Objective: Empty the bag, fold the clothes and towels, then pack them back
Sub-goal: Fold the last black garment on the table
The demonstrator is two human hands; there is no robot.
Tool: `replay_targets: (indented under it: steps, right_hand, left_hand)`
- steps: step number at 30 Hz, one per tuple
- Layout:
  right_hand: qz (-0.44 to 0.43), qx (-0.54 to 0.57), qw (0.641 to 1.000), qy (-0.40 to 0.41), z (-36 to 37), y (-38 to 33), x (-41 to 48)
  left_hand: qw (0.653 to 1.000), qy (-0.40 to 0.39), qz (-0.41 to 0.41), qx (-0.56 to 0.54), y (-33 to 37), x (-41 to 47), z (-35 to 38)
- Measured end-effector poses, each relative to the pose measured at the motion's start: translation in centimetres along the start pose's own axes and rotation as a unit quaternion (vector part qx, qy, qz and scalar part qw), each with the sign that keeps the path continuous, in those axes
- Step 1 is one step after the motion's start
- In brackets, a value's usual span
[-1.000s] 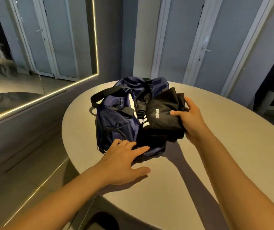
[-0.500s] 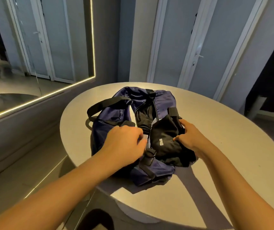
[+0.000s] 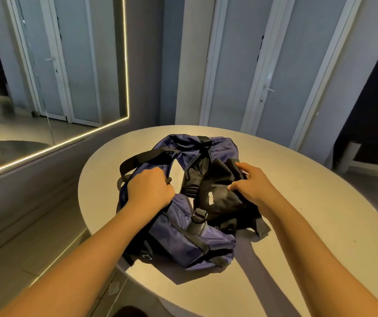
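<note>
Bag of navy cloth with black trim, slumped on the round table, toward its left half and close to the near edge. Long axis running from the person roughly straight away toward the doors. Pocketed end nearest, buckled end farthest, mouth slit along that same line and turned upward.

Left hand clenched, fingers curled round the left lip of the mouth, beside a loose carry strap. Likely reason: to drag that side outward and hold the slit wide, limp cloth being prone to sagging shut otherwise.

Right hand at the right side of the mouth, thumb and fingers pinching a black garment with a small white logo face up. Garment gathered into a compact bundle, lying lengthwise along the bag's axis, partly sunk in the opening and partly above the rim. More dark cloth behind and under it, too dark to sort out.

Judged from the tidy bundle: packing stage, garment going in rather than coming out, though not certain from one view. Lengthwise placement sensible, matching the narrow slit and leaving less to snag on its edges. Possible trouble: bundle loosening if shoved hard, or catching on the short strap trailing onto the table at the right.

Off to the left, a wall mirror with a lit border.
</note>
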State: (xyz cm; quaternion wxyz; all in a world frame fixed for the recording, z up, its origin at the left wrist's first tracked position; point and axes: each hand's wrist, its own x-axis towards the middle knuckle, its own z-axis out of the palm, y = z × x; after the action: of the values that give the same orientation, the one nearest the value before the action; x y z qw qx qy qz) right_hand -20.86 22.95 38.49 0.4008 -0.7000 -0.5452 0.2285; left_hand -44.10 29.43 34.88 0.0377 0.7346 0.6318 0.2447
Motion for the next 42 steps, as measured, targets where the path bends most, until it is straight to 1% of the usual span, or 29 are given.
replay_targets:
  steps: [2, 4, 6, 8, 9, 11, 14, 15, 17, 19, 20, 23, 25, 26, 28, 30, 31, 32, 34, 35, 37, 40, 42]
  right_hand:
    - [-0.011, 0.033, 0.999, 0.024, 1.0, -1.2, 0.9]
    - [-0.018, 0.028, 0.999, 0.019, 2.5, -1.7, 1.8]
    - [-0.002, -0.041, 0.999, -0.035, 3.8, -1.2, 2.4]
    - [0.025, -0.120, 0.988, -0.097, 4.1, -0.6, 2.5]
    - [0.031, -0.141, 0.983, -0.110, 3.9, -0.6, 2.6]
    - [0.025, -0.133, 0.983, -0.122, 3.5, -0.9, 2.9]
    - [0.031, -0.074, 0.988, -0.134, 3.6, -1.8, 2.6]
    - [0.028, -0.077, 0.988, -0.131, 3.9, -1.7, 2.6]
    - [0.034, -0.132, 0.982, -0.131, 4.6, -0.7, 2.7]
    - [0.048, -0.156, 0.979, -0.126, 4.9, -0.1, 2.7]
    - [0.042, -0.139, 0.983, -0.115, 4.9, -0.2, 2.8]
    - [0.048, -0.033, 0.995, -0.086, 5.4, 0.0, 2.8]
    - [0.038, -0.082, 0.993, -0.081, 6.2, 0.5, 2.6]
    - [0.038, -0.111, 0.990, -0.081, 6.8, 1.0, 2.6]
    - [0.042, -0.132, 0.987, -0.081, 7.0, 1.4, 2.3]
    - [0.032, -0.087, 0.992, -0.080, 6.5, 1.4, 2.2]
    - [0.042, -0.046, 0.994, -0.086, 6.1, 1.4, 2.0]
    - [0.056, -0.003, 0.994, -0.097, 5.7, 1.4, 1.9]
    - [0.095, 0.049, 0.988, -0.113, 4.6, 1.6, 1.4]
    - [0.109, 0.037, 0.988, -0.107, 3.8, 1.7, 1.0]
    - [0.124, -0.021, 0.989, -0.079, 2.3, 2.3, 0.5]
    - [0.144, -0.014, 0.985, -0.095, 1.8, 2.7, -0.1]
    - [0.133, -0.021, 0.987, -0.092, 2.8, 2.9, -0.1]
  left_hand:
    - [1.000, -0.002, -0.003, -0.013, -0.5, 0.1, -1.0]
    - [1.000, 0.008, 0.004, -0.019, -0.7, -0.1, -1.6]
    - [0.999, 0.020, 0.014, -0.021, -0.9, -0.3, -1.8]
    - [0.999, 0.031, 0.024, -0.024, -1.1, -0.6, -1.4]
    - [0.999, 0.034, 0.030, -0.031, -1.2, -0.8, -1.2]
    - [0.998, 0.023, 0.038, -0.049, -1.1, -1.0, -0.9]
    - [0.996, 0.012, 0.048, -0.080, -0.8, -1.0, -1.1]
    - [0.994, 0.024, 0.053, -0.097, -0.8, -0.9, -1.2]
    - [0.989, 0.042, 0.059, -0.126, -1.0, -0.8, -1.4]
    - [0.986, 0.041, 0.066, -0.146, -1.1, -0.8, -1.2]
    - [0.985, 0.037, 0.068, -0.152, -1.0, -0.8, -1.1]
    - [0.984, 0.016, 0.063, -0.165, -0.6, -0.5, -0.8]
    - [0.988, -0.012, 0.051, -0.148, -0.6, -0.2, -0.6]
    - [0.990, -0.020, 0.058, -0.124, -0.6, -0.1, -0.6]
    - [0.991, -0.003, 0.105, -0.077, -0.4, 0.0, -0.6]
    - [0.978, 0.027, 0.199, -0.063, 0.2, 0.1, -0.7]
    - [0.967, 0.004, 0.245, -0.065, 0.6, 0.3, -0.6]
    - [0.959, -0.040, 0.271, -0.070, 1.1, 0.4, -0.7]
    - [0.946, -0.148, 0.284, -0.058, 1.8, 0.5, -0.4]
    - [0.942, -0.179, 0.281, -0.042, 1.9, 0.6, 0.0]
    - [0.940, -0.214, 0.263, -0.024, 1.8, 0.8, 0.8]
    - [0.935, -0.232, 0.269, -0.019, 2.2, 0.9, 1.3]
    - [0.927, -0.247, 0.283, 0.000, 2.8, 0.9, 1.5]
